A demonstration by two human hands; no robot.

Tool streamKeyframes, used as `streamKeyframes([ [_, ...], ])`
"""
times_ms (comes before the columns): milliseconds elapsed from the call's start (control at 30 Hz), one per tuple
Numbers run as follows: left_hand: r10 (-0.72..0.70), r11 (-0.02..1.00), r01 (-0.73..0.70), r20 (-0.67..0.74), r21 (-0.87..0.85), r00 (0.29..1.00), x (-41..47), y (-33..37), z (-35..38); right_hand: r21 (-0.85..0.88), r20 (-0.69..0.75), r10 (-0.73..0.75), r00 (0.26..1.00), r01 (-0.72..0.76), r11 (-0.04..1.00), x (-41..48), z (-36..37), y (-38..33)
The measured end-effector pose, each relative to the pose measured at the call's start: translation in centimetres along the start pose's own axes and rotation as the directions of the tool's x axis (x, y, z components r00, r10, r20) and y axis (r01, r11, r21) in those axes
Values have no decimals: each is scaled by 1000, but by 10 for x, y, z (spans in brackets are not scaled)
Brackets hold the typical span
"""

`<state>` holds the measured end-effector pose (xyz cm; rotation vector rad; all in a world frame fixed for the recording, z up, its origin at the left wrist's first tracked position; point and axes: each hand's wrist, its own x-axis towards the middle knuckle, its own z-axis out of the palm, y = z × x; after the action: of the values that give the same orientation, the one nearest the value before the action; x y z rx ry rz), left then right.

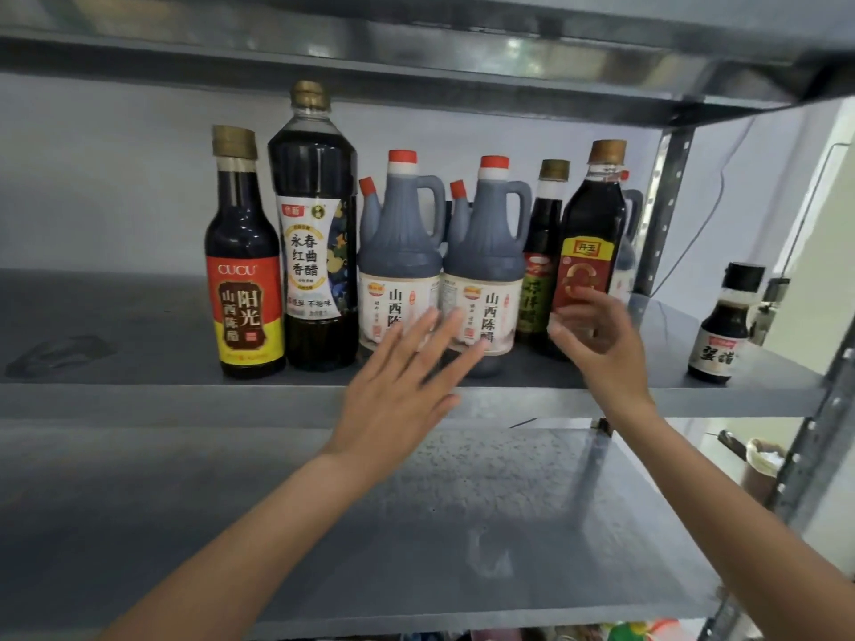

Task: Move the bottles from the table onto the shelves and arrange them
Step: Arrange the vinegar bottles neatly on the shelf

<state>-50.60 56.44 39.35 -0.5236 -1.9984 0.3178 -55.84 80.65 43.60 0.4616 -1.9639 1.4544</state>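
Several dark vinegar bottles stand in a row on the grey middle shelf (139, 390). From the left these are a CUCU red-and-yellow bottle (245, 279), a tall white-label bottle (314, 252), two red-capped jugs (398, 252) (486, 252), and a green-label bottle (541, 252). A red-label bottle (587, 224) leans slightly, and my right hand (601, 349) grips its lower part. My left hand (402, 390) is flat with fingers spread in front of the two jugs' labels; contact is unclear. A small bottle (721, 330) stands apart at the shelf's right end.
Another jug (631, 252) is half hidden behind the red-label bottle. The upper shelf's underside runs close above the bottle caps. A perforated metal upright (666, 201) stands at the back right. The lower shelf (416, 525) lies under my forearms.
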Motion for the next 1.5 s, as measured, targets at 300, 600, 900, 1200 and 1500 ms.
streamKeyframes([
  [300, 5, 999, -5, 3, 38, 1000, 57, 24, 25, -60, -65, 173, 983, -177, 982, 29, -8, 16],
  [600, 21, 1000, -21, 34, 22, 999, 58, 23, 23, -63, -50, 263, 963, -266, 962, 35, -19, 16],
  [900, -194, 758, 174, 37, -628, 980, 52, 38, -9, 89, -150, 257, 955, -245, 965, -7, -22, -8],
  [1200, -290, -32, 490, 478, -871, 830, 68, 17, -62, 275, -38, 176, 984, -159, 948, -63, 15, -66],
  [1500, -444, -159, 456, 476, -876, 759, 26, -54, -104, 370, 186, -35, 982, -37, 928, -66, 92, -116],
])
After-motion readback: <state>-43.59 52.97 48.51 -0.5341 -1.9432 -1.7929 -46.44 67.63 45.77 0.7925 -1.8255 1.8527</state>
